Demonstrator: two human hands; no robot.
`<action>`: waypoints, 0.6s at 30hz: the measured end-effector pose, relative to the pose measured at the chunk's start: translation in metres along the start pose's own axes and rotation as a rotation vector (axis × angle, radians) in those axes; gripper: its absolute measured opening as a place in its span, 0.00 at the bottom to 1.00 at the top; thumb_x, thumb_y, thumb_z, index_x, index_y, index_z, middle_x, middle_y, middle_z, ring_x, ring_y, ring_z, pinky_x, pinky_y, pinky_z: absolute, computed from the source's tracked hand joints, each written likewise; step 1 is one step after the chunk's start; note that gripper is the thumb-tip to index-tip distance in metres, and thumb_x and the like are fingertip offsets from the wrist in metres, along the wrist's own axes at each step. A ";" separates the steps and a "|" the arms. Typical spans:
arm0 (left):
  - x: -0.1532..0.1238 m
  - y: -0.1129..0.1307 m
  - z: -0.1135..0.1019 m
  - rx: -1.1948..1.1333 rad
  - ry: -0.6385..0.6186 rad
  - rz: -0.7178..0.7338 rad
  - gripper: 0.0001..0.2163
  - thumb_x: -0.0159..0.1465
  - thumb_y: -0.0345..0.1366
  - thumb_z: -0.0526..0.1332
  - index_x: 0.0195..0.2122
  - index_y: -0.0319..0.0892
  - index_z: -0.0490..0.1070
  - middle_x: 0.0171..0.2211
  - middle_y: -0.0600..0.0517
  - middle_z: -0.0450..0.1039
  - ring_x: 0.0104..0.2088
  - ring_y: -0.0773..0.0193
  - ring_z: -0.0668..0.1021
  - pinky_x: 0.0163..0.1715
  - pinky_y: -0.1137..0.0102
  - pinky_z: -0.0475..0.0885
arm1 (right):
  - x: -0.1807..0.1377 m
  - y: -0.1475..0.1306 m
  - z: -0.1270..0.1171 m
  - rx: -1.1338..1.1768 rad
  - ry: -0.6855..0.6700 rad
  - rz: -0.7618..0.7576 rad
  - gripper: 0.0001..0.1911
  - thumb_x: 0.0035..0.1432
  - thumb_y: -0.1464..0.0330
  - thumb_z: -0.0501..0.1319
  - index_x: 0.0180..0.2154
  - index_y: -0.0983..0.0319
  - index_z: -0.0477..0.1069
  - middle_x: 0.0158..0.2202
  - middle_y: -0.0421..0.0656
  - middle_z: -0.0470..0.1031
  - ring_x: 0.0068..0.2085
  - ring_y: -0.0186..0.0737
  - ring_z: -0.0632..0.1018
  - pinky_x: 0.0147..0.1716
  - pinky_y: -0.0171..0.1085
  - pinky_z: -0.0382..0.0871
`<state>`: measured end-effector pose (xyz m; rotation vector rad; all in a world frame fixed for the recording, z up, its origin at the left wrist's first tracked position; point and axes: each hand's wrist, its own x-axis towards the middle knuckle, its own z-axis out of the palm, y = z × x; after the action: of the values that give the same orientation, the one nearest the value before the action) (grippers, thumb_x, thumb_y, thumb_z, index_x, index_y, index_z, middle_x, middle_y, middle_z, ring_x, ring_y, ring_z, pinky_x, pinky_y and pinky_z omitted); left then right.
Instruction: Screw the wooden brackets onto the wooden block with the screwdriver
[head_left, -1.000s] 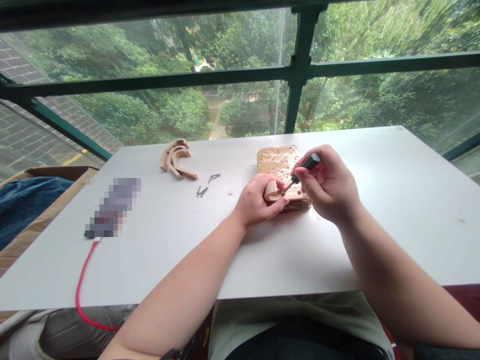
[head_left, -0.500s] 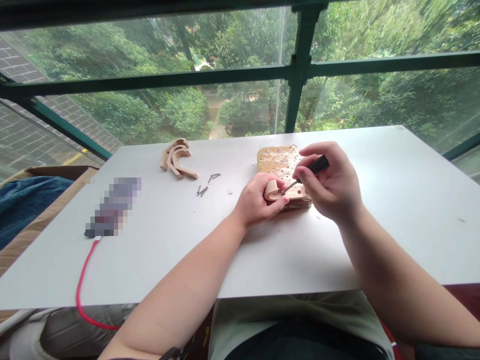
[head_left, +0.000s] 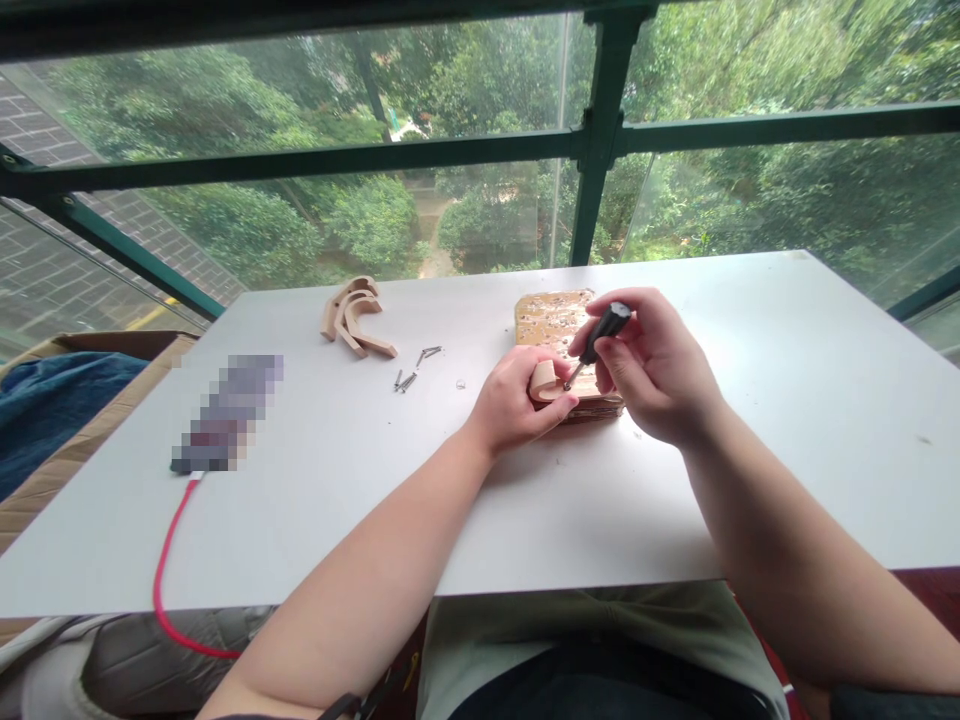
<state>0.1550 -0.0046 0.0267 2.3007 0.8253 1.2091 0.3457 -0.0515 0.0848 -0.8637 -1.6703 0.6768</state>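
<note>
A pale curved wooden hook (head_left: 543, 382) lies on top of a scuffed, layered block (head_left: 551, 312). My left hand (head_left: 519, 392) grips the hook at its curled end, thumb along the near side. In my right hand (head_left: 654, 362) is a screwdriver (head_left: 606, 330) with a black handle, held between thumb and fingers. The handle leans up and to the right, and its tip meets a small dark spot on the hook, where a screw head or hole cannot be told apart. The hook's right part is mostly hidden behind my right hand.
More curved wooden hooks (head_left: 358, 318) lie at the back left of the white table (head_left: 360, 520). Several loose screws (head_left: 406, 381) are beside them. At left, a blurred-out device (head_left: 229, 415) has a red cable (head_left: 159, 580) over the table edge. A cardboard box (head_left: 161, 347) holds blue cloth.
The screwdriver handle has swung left and become more upright, with my right hand's fingers shifting around it. Its tip stays at the same spot; my left hand and the hook hold still.
</note>
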 end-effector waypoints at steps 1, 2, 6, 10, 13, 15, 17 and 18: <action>0.000 0.000 0.000 0.003 0.005 -0.001 0.13 0.60 0.38 0.70 0.43 0.45 0.72 0.41 0.50 0.77 0.42 0.61 0.80 0.44 0.65 0.75 | 0.000 -0.001 0.000 -0.005 0.002 0.011 0.12 0.66 0.70 0.58 0.51 0.54 0.63 0.40 0.42 0.76 0.33 0.37 0.78 0.30 0.39 0.72; 0.000 0.001 0.000 0.005 0.010 -0.003 0.13 0.59 0.38 0.70 0.43 0.45 0.72 0.41 0.50 0.77 0.41 0.61 0.79 0.44 0.65 0.75 | 0.000 -0.002 0.001 -0.015 0.010 0.021 0.10 0.66 0.70 0.59 0.49 0.55 0.64 0.39 0.41 0.75 0.33 0.36 0.77 0.30 0.38 0.72; 0.001 0.002 0.001 0.012 0.014 0.001 0.12 0.59 0.38 0.70 0.42 0.45 0.71 0.40 0.51 0.77 0.41 0.61 0.79 0.43 0.66 0.75 | -0.001 -0.001 0.004 -0.111 0.059 0.042 0.09 0.65 0.66 0.63 0.43 0.55 0.63 0.35 0.38 0.73 0.27 0.34 0.73 0.25 0.37 0.68; 0.001 0.002 0.000 0.012 0.014 0.010 0.12 0.59 0.38 0.70 0.42 0.45 0.71 0.39 0.52 0.76 0.40 0.61 0.79 0.44 0.66 0.75 | 0.000 0.004 0.007 -0.191 0.152 0.006 0.15 0.59 0.62 0.69 0.37 0.55 0.62 0.29 0.36 0.65 0.24 0.33 0.67 0.22 0.37 0.63; 0.001 0.002 0.000 0.006 0.002 -0.002 0.12 0.59 0.38 0.69 0.42 0.45 0.71 0.39 0.52 0.76 0.40 0.61 0.79 0.44 0.65 0.75 | 0.001 0.006 0.008 -0.235 0.214 -0.049 0.17 0.58 0.60 0.70 0.35 0.55 0.62 0.27 0.36 0.61 0.25 0.33 0.65 0.21 0.37 0.61; 0.001 0.003 0.000 0.006 -0.006 -0.015 0.12 0.59 0.38 0.69 0.42 0.45 0.72 0.39 0.52 0.77 0.40 0.61 0.79 0.44 0.65 0.75 | 0.002 0.005 0.009 -0.263 0.239 -0.072 0.15 0.58 0.60 0.69 0.36 0.55 0.64 0.29 0.37 0.62 0.26 0.34 0.66 0.22 0.37 0.62; 0.001 0.003 0.000 0.002 -0.008 -0.025 0.12 0.59 0.39 0.69 0.42 0.45 0.72 0.39 0.51 0.77 0.41 0.60 0.79 0.44 0.65 0.75 | 0.001 0.002 0.011 -0.284 0.251 -0.079 0.13 0.60 0.60 0.68 0.41 0.54 0.67 0.31 0.38 0.66 0.28 0.35 0.69 0.24 0.38 0.66; 0.001 0.003 0.000 -0.002 -0.009 -0.027 0.12 0.59 0.39 0.69 0.43 0.45 0.72 0.39 0.51 0.77 0.41 0.60 0.79 0.44 0.65 0.75 | 0.001 0.001 0.011 -0.283 0.251 -0.073 0.13 0.61 0.60 0.67 0.44 0.53 0.68 0.33 0.39 0.68 0.28 0.36 0.70 0.25 0.39 0.68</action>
<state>0.1562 -0.0058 0.0294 2.2840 0.8487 1.1866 0.3347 -0.0503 0.0815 -1.0363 -1.5808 0.2706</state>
